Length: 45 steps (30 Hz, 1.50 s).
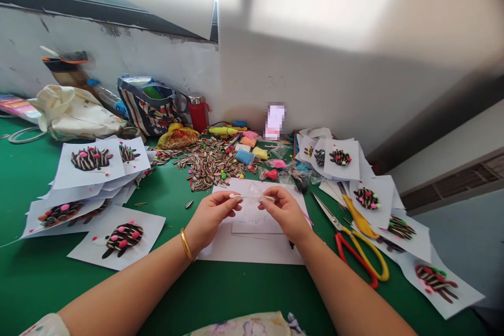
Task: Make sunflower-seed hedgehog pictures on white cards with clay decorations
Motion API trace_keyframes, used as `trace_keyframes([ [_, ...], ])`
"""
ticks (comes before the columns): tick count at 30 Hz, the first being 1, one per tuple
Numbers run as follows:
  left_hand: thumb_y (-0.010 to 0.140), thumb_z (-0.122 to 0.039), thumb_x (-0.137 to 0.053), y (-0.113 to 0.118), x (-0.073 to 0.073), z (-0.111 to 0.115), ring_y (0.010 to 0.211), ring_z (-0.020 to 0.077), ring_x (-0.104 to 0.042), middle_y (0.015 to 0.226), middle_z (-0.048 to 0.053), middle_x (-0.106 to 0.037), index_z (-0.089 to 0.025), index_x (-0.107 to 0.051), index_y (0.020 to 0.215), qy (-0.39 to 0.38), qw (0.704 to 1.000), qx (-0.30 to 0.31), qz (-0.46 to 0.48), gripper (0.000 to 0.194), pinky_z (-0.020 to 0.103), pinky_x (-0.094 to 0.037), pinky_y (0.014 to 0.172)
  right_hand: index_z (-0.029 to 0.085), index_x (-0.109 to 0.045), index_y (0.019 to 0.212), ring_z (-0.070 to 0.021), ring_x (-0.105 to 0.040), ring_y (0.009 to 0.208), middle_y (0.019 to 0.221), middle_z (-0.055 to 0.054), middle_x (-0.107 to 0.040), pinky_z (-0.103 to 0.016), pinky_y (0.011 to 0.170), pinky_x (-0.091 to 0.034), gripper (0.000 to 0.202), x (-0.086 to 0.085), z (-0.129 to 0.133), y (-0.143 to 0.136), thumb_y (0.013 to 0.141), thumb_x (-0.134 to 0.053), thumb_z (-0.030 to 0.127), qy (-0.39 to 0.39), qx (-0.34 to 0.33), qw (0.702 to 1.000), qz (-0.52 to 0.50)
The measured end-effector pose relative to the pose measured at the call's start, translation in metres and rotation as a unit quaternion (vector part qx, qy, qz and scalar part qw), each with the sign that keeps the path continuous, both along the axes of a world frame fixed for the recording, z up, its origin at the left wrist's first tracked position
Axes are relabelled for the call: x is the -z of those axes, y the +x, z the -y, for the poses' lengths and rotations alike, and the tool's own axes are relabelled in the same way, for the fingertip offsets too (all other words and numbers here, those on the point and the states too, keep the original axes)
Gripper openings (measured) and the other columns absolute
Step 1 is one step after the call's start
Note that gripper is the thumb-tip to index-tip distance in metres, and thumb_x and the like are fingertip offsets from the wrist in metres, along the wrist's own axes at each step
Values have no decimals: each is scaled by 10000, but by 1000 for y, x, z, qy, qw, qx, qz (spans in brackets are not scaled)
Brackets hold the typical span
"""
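My left hand and my right hand are raised over the paper in the middle. Between them stretches a small piece of clear plastic wrapping, with something white at its ends, perhaps modelling clay. Each hand pinches one side of it between thumb and fingers. Just below lies a white sheet with a faint line drawing, on top of a larger white sheet. My hands partly cover both sheets. Behind them is a spread of striped sunflower seeds.
Seed-decorated cards lie in piles at left, with more cards at right. Scissors and a yellow utility knife lie right of my hands. Coloured clay packets, a red flask and a striped bag stand farther back.
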<state>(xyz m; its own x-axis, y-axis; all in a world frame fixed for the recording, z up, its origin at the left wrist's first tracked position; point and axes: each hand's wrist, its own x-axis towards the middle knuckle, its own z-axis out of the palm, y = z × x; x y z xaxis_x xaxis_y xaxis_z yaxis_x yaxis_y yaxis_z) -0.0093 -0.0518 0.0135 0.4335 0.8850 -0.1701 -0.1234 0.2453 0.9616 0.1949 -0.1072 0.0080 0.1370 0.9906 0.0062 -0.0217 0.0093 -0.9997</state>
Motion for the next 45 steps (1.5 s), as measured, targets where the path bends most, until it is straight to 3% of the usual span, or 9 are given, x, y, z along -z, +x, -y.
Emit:
trace_keyframes([
  [5,663,-357,-847,1,1,-1,831,134,-636,920,39,-696,-185,-731,934,-69,996,10,47,342,243,-492,742,210,-590,993,-190,-694,841,913,-36,-682,-302,725,-490,258,2,1,-1,844,-631,415,0,-23,1000,-19],
  [10,708,-464,-799,0,4,-1,801,151,-633,844,53,-680,-162,-713,904,-82,995,7,56,370,244,-487,690,206,-599,968,-191,-695,842,904,-28,-660,-315,752,-506,221,0,4,-5,841,-637,383,6,-32,999,27],
  [17,655,-338,-842,-1,5,-4,729,94,-543,856,1,-640,-197,-707,1035,1,999,-34,14,427,218,-443,686,208,-615,974,-198,-699,859,922,-32,-653,-322,757,-522,204,-1,7,-7,838,-639,358,15,-26,997,72],
  [24,675,-417,-808,-3,2,-5,619,96,-518,675,-9,-605,-148,-698,743,52,996,-49,-56,298,226,-435,598,199,-623,974,-201,-701,834,893,-37,-670,-328,741,-531,238,2,3,-5,832,-648,389,13,-23,998,60],
  [29,660,-393,-845,-3,0,-5,813,144,-639,910,41,-693,-180,-726,998,-48,996,-54,50,416,280,-532,774,203,-610,1015,-198,-700,857,985,-47,-652,-339,774,-530,279,6,-2,5,854,-621,430,16,26,999,42],
  [33,664,-266,-862,-2,-2,-5,861,113,-631,954,42,-690,-173,-731,1055,-105,988,-39,102,422,220,-529,818,217,-566,1058,-186,-701,839,1015,-39,-632,-342,782,-532,290,10,-3,5,863,-610,427,35,23,998,52],
  [36,726,-272,-825,-1,-3,-5,889,128,-645,969,66,-694,-153,-729,1072,-135,979,-41,146,379,239,-545,848,217,-539,1019,-190,-694,828,940,-24,-637,-328,756,-526,261,13,-5,10,876,-583,432,44,35,994,97],
  [39,729,-257,-825,-2,-3,-5,837,123,-655,930,72,-699,-128,-732,1039,-155,975,-37,155,348,236,-564,819,222,-572,986,-190,-657,804,891,-25,-661,-314,711,-501,223,15,-10,25,903,-535,425,43,68,970,231],
  [45,685,-270,-858,-4,-4,-2,639,71,-604,728,14,-646,-123,-704,815,-156,975,-18,160,249,161,-534,607,210,-671,969,-253,-590,1025,1047,-79,-679,-394,907,-446,198,15,-23,56,906,-501,291,82,117,857,495],
])
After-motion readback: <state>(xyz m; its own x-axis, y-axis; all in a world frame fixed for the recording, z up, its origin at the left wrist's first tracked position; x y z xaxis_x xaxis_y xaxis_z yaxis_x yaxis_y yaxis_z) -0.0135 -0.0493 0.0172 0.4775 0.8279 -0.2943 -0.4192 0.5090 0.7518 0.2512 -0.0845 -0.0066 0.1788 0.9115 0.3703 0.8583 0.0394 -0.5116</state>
